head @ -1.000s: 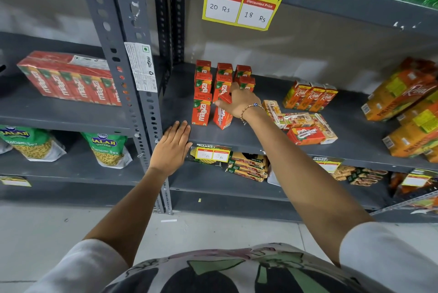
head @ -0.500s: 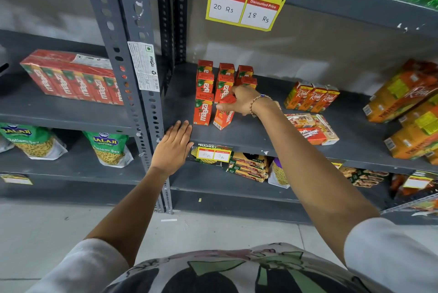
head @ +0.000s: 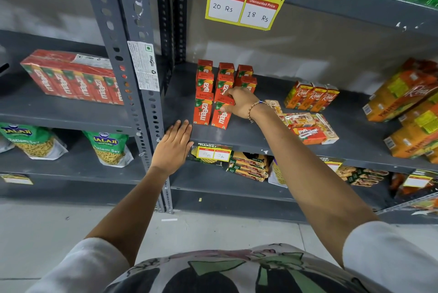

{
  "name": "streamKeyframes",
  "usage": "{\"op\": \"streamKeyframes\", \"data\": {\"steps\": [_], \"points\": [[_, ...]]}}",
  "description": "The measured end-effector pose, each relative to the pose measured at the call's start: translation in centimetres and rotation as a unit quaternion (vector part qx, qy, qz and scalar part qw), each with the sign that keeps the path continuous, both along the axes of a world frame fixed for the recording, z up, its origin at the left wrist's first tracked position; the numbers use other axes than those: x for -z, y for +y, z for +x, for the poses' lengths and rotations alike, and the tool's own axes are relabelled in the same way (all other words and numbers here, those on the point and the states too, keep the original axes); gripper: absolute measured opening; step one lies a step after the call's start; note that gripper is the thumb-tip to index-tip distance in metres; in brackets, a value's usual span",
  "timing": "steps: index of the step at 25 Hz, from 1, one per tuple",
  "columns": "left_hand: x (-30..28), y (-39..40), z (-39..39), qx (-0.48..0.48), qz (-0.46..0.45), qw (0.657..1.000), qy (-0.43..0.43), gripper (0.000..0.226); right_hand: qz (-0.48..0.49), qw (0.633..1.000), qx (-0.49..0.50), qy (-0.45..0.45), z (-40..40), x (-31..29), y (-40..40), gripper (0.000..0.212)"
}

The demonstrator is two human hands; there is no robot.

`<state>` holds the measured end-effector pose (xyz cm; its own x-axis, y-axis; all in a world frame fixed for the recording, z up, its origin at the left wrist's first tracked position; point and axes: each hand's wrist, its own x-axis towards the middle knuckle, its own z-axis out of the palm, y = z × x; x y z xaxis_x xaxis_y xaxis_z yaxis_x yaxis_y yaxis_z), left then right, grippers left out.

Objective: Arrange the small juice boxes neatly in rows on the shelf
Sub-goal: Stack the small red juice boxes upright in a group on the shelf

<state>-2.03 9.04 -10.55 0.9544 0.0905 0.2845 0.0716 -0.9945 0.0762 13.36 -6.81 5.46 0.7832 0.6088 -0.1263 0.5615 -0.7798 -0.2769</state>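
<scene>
Red rectangular carton (head: 221, 116) in right hand's (head: 241, 105) grip.

The front juice box (head: 221, 115) of the middle row, tilted and askew a second ago, now stands upright on the shelf (head: 241, 136), squared up just beside the front box of the left row (head: 202, 112). The right hand (head: 240, 105) has shifted from gripping its upper part to resting fingers on its top and side.
</scene>
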Motion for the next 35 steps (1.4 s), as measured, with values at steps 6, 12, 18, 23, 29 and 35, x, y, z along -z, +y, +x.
{"op": "streamKeyframes", "data": {"steps": [6, 12, 18, 23, 29, 35], "points": [[-0.2, -0.1, -0.1, -0.002, 0.005, 1.000, 0.005, 0.055, -0.013, 1.000, -0.006, -0.002, -0.2, -0.5, 0.1, 0.058], [0.0, -0.1, -0.2, -0.006, 0.011, 1.000, 0.007, 0.055, 0.043, 0.998, 0.008, 0.041, -0.7, -0.3, -1.3, 0.068], [0.5, 0.2, -0.1, 0.003, 0.001, 1.000, -0.013, 0.056, 0.150, 0.958, 0.216, -0.116, -0.2, 0.8, -9.2, 0.027], [0.3, -0.1, 0.1, 0.007, -0.011, 0.999, -0.029, 0.055, -0.018, 0.947, 0.297, -0.124, -0.2, 2.9, -16.4, 0.047], [0.7, 0.0, 0.0, 0.022, -0.024, 0.998, -0.048, 0.054, -0.261, 0.949, 0.159, -0.080, -0.3, 3.8, -18.1, 0.071], [1.1, 0.0, 0.2, 0.027, -0.014, 0.998, -0.063, 0.053, -0.269, 0.952, 0.101, -0.108, -1.1, 3.0, -15.4, 0.053]]}}
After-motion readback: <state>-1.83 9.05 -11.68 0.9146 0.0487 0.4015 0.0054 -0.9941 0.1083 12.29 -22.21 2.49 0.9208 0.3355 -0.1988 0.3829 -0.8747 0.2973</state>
